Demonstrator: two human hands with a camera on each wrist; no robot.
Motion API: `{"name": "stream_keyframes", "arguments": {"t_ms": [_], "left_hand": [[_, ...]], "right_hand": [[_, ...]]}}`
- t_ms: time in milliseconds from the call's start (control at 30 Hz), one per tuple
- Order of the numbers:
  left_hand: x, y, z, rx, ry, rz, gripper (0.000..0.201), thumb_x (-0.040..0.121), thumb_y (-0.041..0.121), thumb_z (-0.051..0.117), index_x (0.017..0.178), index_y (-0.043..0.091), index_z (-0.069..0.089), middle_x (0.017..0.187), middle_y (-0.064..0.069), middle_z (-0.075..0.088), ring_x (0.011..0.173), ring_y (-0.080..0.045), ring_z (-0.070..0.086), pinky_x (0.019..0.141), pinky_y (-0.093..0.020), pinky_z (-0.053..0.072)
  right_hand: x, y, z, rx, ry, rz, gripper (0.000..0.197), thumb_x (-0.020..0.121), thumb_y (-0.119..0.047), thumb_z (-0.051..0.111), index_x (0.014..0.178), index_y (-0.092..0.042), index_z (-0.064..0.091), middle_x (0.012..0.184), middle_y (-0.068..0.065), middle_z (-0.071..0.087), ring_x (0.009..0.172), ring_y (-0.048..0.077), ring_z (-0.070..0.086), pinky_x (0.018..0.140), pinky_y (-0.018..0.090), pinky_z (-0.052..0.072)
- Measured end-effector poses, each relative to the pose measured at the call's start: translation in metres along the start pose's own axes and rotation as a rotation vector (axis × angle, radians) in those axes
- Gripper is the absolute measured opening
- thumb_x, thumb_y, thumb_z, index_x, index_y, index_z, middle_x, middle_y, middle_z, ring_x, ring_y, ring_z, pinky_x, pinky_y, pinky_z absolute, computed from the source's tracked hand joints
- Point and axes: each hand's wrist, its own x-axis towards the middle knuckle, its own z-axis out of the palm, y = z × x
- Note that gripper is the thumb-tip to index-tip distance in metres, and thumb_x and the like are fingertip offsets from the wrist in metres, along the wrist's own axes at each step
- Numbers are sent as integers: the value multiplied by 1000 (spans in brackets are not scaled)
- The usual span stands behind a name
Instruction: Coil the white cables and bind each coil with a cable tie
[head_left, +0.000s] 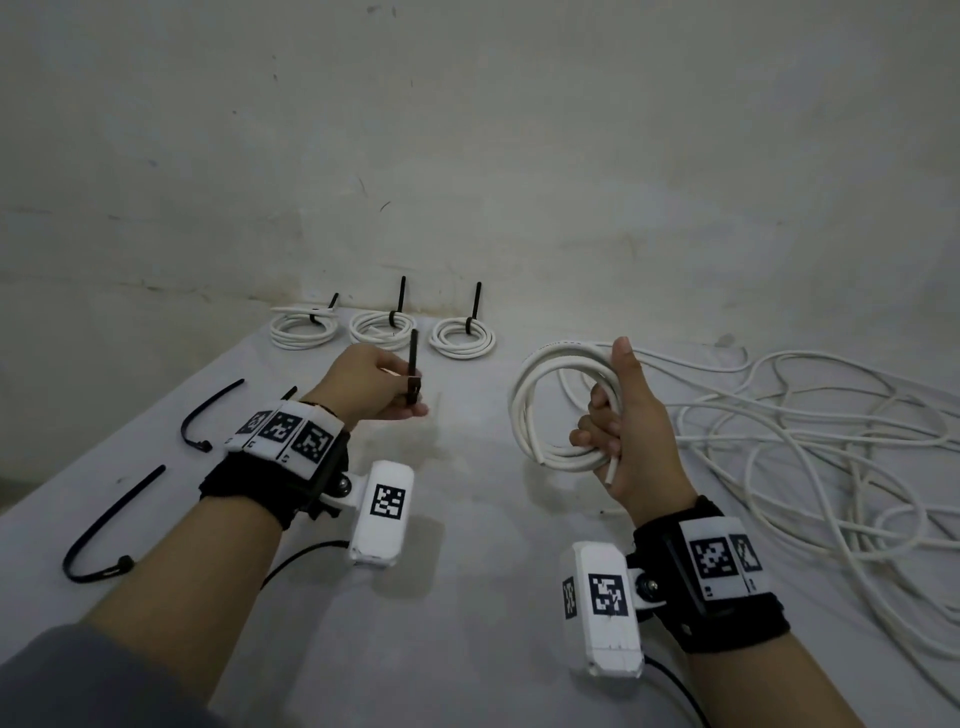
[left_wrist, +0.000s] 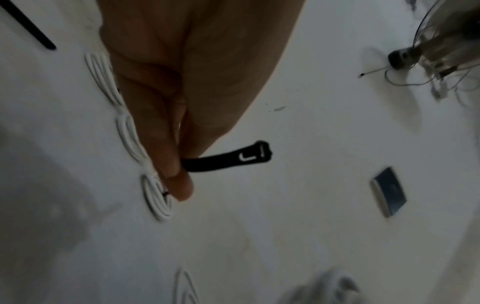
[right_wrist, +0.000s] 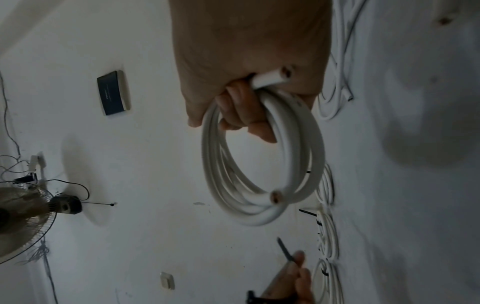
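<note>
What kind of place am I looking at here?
Probably a plain room used as a makeshift work spot: a bare scuffed wall, a white-covered table holding loose white cable, and an electric fan nearby.

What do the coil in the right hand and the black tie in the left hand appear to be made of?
Coil: looks like smooth white plastic-jacketed cable; a cut end in the right wrist view shows a darker core. Black tie: probably matte plastic; it stands stiffly straight, and the left wrist view shows a moulded slotted head.
</note>
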Motion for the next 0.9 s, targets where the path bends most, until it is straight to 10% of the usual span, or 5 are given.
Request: {"name": "stream_keyframes", "arguments": {"t_ms": [333,900], "left_hand": [[-79,45,42,-24,-539,56,14,89,13,60,90,6,72,60,2,63,47,0,55,48,-8,45],[-78,32,87,-127,-101,285,7,85,2,67,79,-1,66,56,-6,66,48,-11,64,49,-18,52]], "right_hand": [[3,-4,-2,-43,228,-165,55,88,-54,56,66,-3,59,35,-3,26,34,14,27,40,21,35],[-5,-1,8,-197,90,-111,52,86,-51,60,82,0,70,37,-3,27,34,12,27,43,24,34]]}}
